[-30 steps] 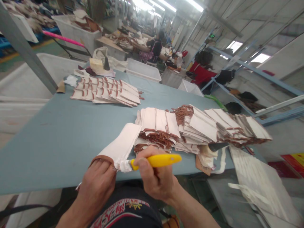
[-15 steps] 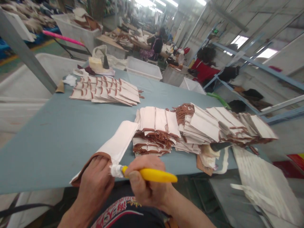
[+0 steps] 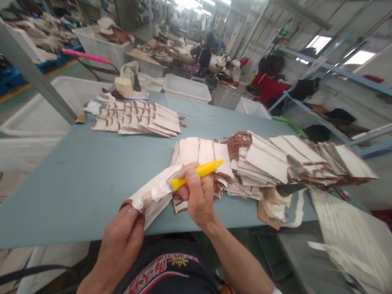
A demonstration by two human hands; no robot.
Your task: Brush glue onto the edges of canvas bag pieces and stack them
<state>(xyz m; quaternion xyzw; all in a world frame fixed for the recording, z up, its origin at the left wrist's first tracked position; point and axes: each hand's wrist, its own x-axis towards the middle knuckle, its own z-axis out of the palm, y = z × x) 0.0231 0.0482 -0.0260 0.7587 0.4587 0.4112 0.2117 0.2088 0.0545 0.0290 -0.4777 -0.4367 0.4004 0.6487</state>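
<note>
My right hand (image 3: 197, 194) grips a yellow-handled brush (image 3: 196, 173), its bristles thick with white paste. Those bristles lie against a white fabric piece (image 3: 157, 208) with a brown edge. At the near end of that piece, my left hand (image 3: 124, 234) is closed on it, fingers partly hidden. Just beyond my right hand sits a stack of similar white pieces (image 3: 191, 151) with brown edging.
More stacked pieces (image 3: 266, 157) run to the right along the blue-green table (image 3: 92, 175). Spread pieces (image 3: 134, 118) lie at the far left. Beyond are white bins (image 3: 187, 87), a blue metal rack (image 3: 333, 79) and a seated person (image 3: 202, 55).
The brush has swept away from my body and up along the piece, its handle now tilted upward. My left hand has pulled the near end of the fabric up, folding over the brown edge.
</note>
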